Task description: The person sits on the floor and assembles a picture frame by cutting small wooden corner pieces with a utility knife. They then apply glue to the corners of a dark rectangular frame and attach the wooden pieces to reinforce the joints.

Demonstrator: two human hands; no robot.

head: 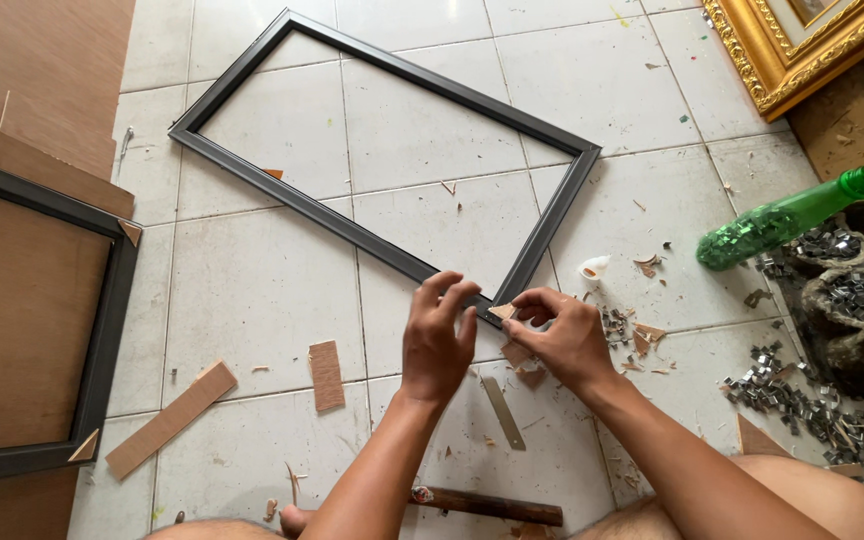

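Observation:
A dark grey empty picture frame (352,230) lies flat on the white tiled floor (252,300). Its near corner sits right under my hands. My right hand (552,335) pinches a small triangular piece of brown board (501,311) at that corner. My left hand (439,335) hovers beside it with fingers curled over the frame's corner, touching or nearly touching the piece. A hammer with a wooden handle (487,505) lies on the floor below my forearms.
A second dark frame with a brown backing board (22,320) lies at the left. Brown strips (170,418) and scraps litter the tiles. A green bottle (787,218), bags of metal clips (852,295) and loose clips sit right. A gilded frame (802,50) is at top right.

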